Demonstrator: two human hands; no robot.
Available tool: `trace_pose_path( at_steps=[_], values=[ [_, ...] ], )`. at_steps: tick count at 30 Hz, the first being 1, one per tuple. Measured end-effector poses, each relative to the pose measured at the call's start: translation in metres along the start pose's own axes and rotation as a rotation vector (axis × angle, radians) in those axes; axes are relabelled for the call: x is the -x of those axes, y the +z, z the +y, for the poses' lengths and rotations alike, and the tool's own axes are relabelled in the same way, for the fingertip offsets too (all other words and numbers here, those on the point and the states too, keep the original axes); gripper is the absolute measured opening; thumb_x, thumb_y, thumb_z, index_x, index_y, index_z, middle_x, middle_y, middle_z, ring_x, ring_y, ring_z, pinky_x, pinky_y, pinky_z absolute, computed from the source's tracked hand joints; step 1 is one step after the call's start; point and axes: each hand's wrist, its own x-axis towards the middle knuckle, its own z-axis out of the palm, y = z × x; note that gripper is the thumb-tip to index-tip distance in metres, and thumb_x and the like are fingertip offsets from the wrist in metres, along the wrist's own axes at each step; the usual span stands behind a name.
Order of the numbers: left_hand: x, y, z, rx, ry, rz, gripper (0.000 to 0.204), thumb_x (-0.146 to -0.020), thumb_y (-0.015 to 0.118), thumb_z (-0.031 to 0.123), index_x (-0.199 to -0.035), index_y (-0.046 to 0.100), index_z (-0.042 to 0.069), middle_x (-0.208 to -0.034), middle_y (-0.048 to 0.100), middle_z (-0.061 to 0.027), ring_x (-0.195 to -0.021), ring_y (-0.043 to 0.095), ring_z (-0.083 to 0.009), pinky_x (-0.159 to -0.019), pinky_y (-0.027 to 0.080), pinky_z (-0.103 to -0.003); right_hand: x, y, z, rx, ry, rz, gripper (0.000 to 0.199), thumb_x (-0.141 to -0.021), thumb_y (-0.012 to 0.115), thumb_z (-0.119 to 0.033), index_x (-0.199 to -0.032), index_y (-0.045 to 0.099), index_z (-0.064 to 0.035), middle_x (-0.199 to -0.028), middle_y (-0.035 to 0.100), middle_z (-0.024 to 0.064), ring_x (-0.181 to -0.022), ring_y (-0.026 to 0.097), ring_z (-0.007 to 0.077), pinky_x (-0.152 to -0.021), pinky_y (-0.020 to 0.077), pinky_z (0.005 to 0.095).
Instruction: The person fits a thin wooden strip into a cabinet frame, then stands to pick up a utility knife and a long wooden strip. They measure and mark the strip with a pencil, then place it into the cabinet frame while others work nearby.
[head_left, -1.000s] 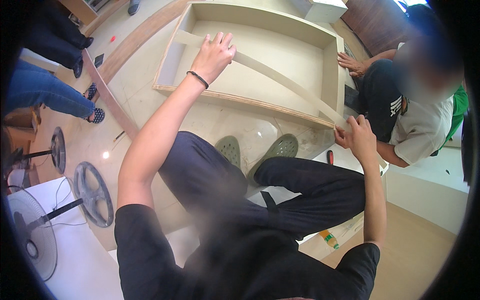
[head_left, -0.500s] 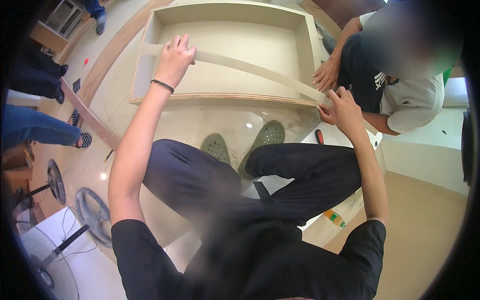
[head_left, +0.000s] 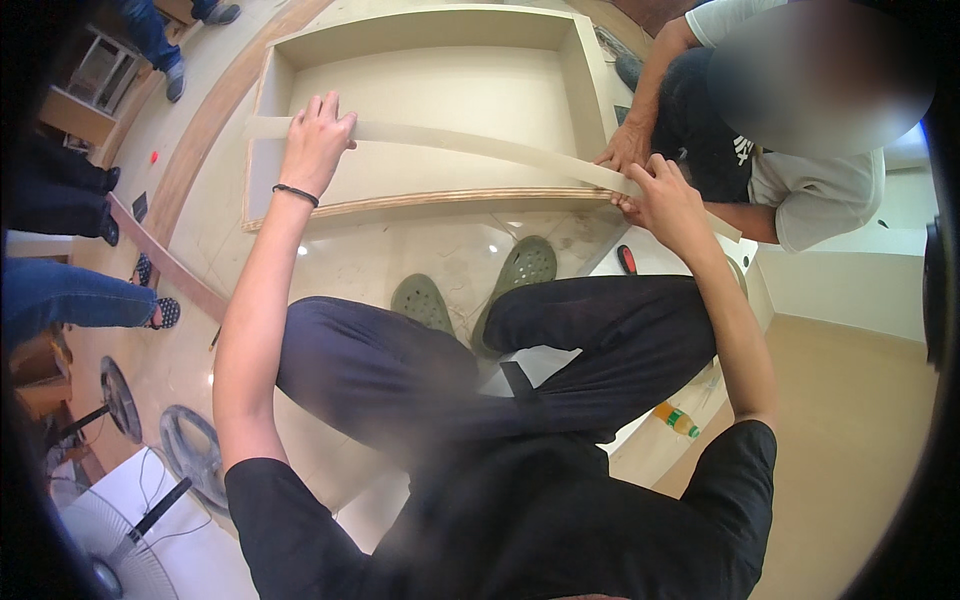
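Observation:
A long, thin, pale strip [head_left: 460, 142] stretches across a shallow open wooden box [head_left: 425, 200], a cream tray-like piece with plywood edges. My left hand [head_left: 318, 145] grips the strip near its left end, fingers wrapped over it. Towards the box's near right corner, my right hand [head_left: 668, 205] pinches the strip, whose other end runs on under my wrist. A co-worker's hand [head_left: 627, 150] reaches to the strip beside my right hand. Another of their hands lies mostly hidden behind mine.
The co-worker [head_left: 800, 190] crouches at the right. A red-and-black tool handle [head_left: 626, 260] lies on a white board near my right knee, with a bottle [head_left: 677, 420] further back. Fans [head_left: 110, 545] and other people's legs [head_left: 80, 295] are at the left.
The co-worker's hand has come onto the strip near its right end. My hands still hold the strip, which now extends past my right hand. The whole view has shifted slightly.

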Motion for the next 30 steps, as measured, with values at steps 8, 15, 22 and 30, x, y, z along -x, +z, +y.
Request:
trace_pose_path(
  at_steps=[8, 15, 22, 30],
  values=[
    [-0.001, 0.001, -0.002, -0.005, 0.024, 0.037, 0.025, -0.072, 0.076, 0.015, -0.094, 0.068, 0.007, -0.108, 0.056, -0.0119, -0.107, 0.054, -0.0274, -0.088, 0.05, -0.042, -0.003, 0.003, 0.004, -0.01, -0.009, -0.002, 0.043, -0.077, 0.075, -0.012, -0.117, 0.056, -0.0114, -0.108, 0.054, 0.0117, -0.105, 0.057, 0.0307, -0.078, 0.0555, 0.0425],
    [0.001, 0.003, -0.001, -0.063, 0.044, 0.017, 0.039, -0.071, 0.078, 0.017, -0.109, 0.07, 0.012, -0.1, 0.054, -0.0073, -0.099, 0.053, -0.0242, -0.086, 0.051, -0.037, 0.004, 0.007, 0.009, -0.051, -0.014, 0.002, 0.035, -0.082, 0.07, -0.01, -0.114, 0.056, -0.0104, -0.108, 0.055, 0.0128, -0.108, 0.056, 0.032, -0.079, 0.0553, 0.0431],
    [0.006, -0.002, 0.005, -0.056, 0.035, -0.02, 0.04, -0.07, 0.079, 0.017, -0.109, 0.07, 0.013, -0.1, 0.053, -0.0073, -0.099, 0.053, -0.0242, -0.085, 0.051, -0.037, 0.015, 0.011, 0.011, -0.072, -0.03, 0.028, 0.035, -0.083, 0.069, -0.01, -0.115, 0.056, -0.0088, -0.114, 0.057, 0.014, -0.11, 0.058, 0.0316, -0.082, 0.0548, 0.0439],
    [0.014, -0.003, 0.009, 0.015, 0.03, -0.004, 0.037, -0.07, 0.079, 0.016, -0.106, 0.07, 0.012, -0.103, 0.056, -0.0085, -0.102, 0.054, -0.0258, -0.086, 0.051, -0.04, 0.027, 0.024, 0.019, -0.165, -0.013, -0.016, 0.037, -0.086, 0.062, -0.004, -0.121, 0.054, -0.0069, -0.117, 0.061, 0.0188, -0.111, 0.06, 0.0358, -0.091, 0.0491, 0.0451]
  ],
)
